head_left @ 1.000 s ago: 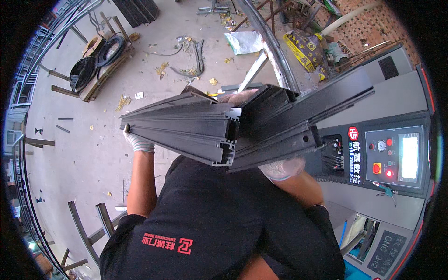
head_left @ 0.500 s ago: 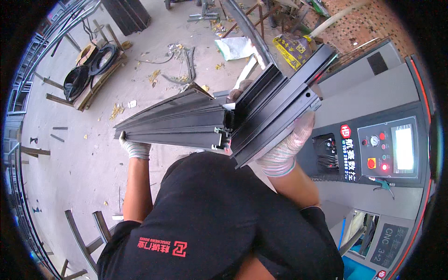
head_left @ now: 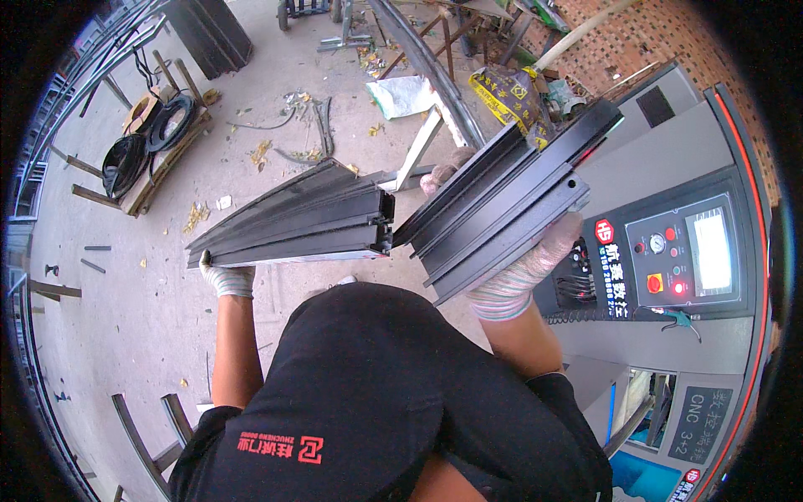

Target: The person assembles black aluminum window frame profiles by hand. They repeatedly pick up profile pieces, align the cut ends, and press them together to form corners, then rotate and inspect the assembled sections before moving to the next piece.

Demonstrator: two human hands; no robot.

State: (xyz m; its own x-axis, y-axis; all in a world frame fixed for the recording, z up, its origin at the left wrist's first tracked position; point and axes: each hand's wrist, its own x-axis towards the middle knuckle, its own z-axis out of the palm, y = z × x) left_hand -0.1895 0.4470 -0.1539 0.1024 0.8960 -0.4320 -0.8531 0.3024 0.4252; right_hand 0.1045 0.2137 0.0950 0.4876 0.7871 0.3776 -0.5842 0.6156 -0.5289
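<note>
Two lots of dark grey metal profile are held up in front of me, both with long grooves. My left hand (head_left: 227, 279), in a striped knit work glove, grips the outer end of the left profile (head_left: 293, 224). Its cut inner end shows hollow, stepped edges. My gloved right hand (head_left: 527, 272) is wrapped around the underside of the right profile (head_left: 493, 222), which slants up and away to the right. A small round hole shows near its far edge. I cannot tell whether this is one piece or several nested together. The profiles' inner ends are close to each other.
A grey machine with a control panel (head_left: 686, 255) stands close on my right. Coiled black hoses (head_left: 171, 121) lie on a wooden pallet at left. Scraps and a white sack (head_left: 403, 97) litter the floor ahead, beside a long dark beam (head_left: 427, 63). Metal bars (head_left: 138, 422) stand lower left.
The inner ends of the two profiles have drawn apart, and the left profile's end has turned. My right hand has moved slightly right with its profile. Both hands keep their hold.
</note>
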